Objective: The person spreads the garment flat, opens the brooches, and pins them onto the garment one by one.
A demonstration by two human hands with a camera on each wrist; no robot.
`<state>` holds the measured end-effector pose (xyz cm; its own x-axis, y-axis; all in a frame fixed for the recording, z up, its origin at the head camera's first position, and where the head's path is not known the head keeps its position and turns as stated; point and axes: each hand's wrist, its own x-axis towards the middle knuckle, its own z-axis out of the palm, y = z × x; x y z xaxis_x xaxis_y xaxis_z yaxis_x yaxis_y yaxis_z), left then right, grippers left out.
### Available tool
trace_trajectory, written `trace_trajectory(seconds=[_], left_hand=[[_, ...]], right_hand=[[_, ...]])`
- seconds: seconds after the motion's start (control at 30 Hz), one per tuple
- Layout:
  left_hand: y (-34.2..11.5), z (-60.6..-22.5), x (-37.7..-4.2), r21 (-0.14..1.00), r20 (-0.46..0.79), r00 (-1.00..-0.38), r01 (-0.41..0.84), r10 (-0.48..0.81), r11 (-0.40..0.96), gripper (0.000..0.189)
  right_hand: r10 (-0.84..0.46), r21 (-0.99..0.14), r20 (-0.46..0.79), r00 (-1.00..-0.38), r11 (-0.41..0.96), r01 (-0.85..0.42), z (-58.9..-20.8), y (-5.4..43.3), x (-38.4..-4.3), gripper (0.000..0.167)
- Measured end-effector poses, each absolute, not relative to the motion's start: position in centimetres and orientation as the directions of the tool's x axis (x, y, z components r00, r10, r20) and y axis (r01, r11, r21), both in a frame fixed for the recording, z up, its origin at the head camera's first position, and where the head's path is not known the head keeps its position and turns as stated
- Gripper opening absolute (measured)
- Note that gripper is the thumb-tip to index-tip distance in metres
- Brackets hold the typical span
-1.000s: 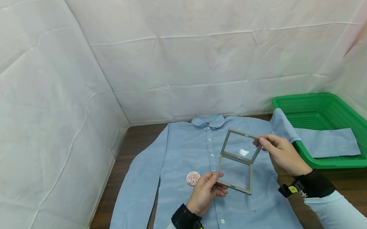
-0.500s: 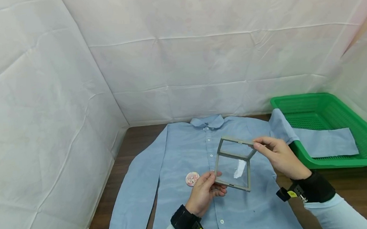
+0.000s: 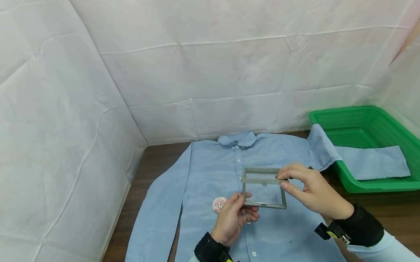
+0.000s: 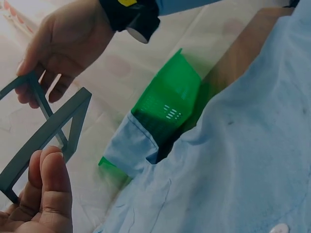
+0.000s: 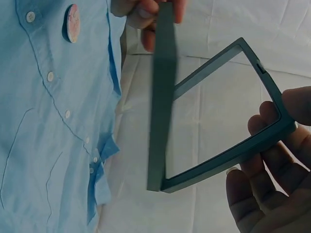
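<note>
A hinged display case (image 3: 265, 205) with grey-green frames and clear film windows is held over the blue button-up shirt (image 3: 206, 176). My left hand (image 3: 232, 217) grips the lower half at its left side. With thumb and fingers, my right hand (image 3: 312, 190) pinches a corner of the upper half. In the right wrist view the two halves of the case (image 5: 163, 97) stand apart at an angle, joined along one edge. On the shirt, just left of my left hand, lies a round pink badge (image 3: 217, 204), partly hidden by that hand.
A green plastic basket (image 3: 395, 185) stands at the right, with one shirt sleeve (image 3: 375, 163) draped over its edge into it. Underneath is a dark wood table (image 3: 169, 154). White cloth walls (image 3: 205, 73) rise behind and at the sides.
My right hand has moved down and left, swinging the upper half of the case toward the lower half. The left hand has kept its grip in nearly the same place.
</note>
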<state>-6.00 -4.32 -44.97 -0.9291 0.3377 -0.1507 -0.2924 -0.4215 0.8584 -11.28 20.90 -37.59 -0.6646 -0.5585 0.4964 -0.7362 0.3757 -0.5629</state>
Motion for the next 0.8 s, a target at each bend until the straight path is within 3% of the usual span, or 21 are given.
trace_trajectory(seconds=[0.2,0.5,0.8], left_hand=[[-4.3,-44.6,-6.3,0.854,-0.131,-0.927,-0.286,0.352,-0.435,0.049],[-4.5,-44.4,-6.4,0.836,-0.112,-0.915,-0.297,0.387,-0.461,0.072],[-4.5,-44.2,-6.4,0.829,-0.123,-0.919,-0.303,0.375,-0.471,0.063]], right_hand=[[-0.597,-0.511,0.522,-0.610,0.354,-0.783,-38.2,20.6,-11.0,0.028],[-0.606,-0.499,0.484,-0.632,0.402,-0.768,-39.1,20.4,-10.5,0.022],[-0.626,-0.474,0.484,-0.611,0.399,-0.785,-39.9,20.2,-10.5,0.022]])
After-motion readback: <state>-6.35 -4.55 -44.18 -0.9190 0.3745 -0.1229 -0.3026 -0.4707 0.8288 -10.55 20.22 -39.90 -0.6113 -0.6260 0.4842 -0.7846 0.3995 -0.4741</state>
